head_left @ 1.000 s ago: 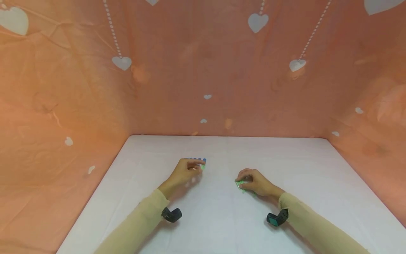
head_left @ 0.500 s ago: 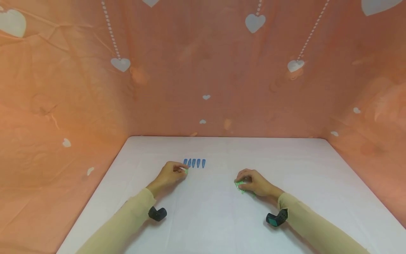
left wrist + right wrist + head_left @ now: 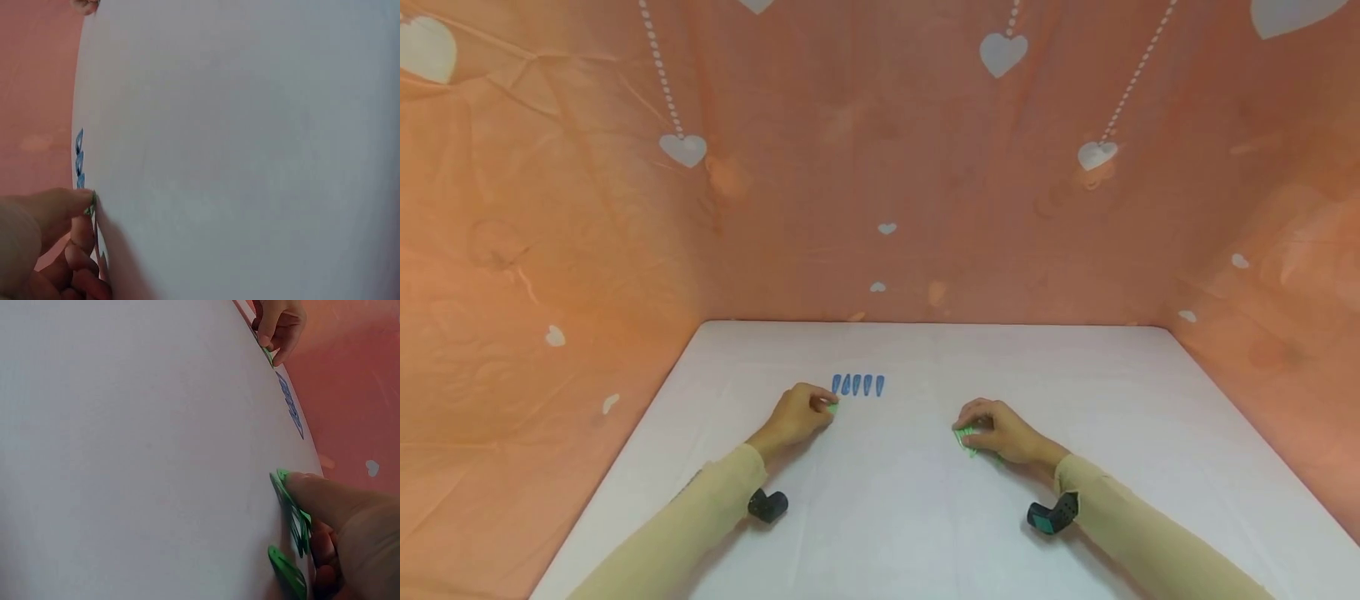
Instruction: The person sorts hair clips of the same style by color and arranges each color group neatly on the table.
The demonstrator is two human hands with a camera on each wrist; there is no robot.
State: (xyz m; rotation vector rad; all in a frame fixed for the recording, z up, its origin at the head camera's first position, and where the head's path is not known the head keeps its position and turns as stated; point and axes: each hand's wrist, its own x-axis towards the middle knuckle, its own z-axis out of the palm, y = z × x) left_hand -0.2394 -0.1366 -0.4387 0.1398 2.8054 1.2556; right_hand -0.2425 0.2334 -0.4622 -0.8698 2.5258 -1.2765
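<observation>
Several blue snap hair clips lie side by side in a row on the white table. At the row's left end, just on the near side, my left hand pinches a green hair clip between thumb and fingers, low over the cloth. My right hand holds several green hair clips bunched together, its thumb pressed on them in the right wrist view. Another green clip lies on the table beside that hand. The right hand's other fingers are partly hidden behind the clips.
The white-covered table ends at orange cloth walls printed with white hearts, at the back and both sides. A black wrist camera sits under the left wrist and another camera under the right.
My left hand has moved left with the green clip, from in front of the blue row to its left end, uncovering the blue clips. The right hand has stayed almost still.
</observation>
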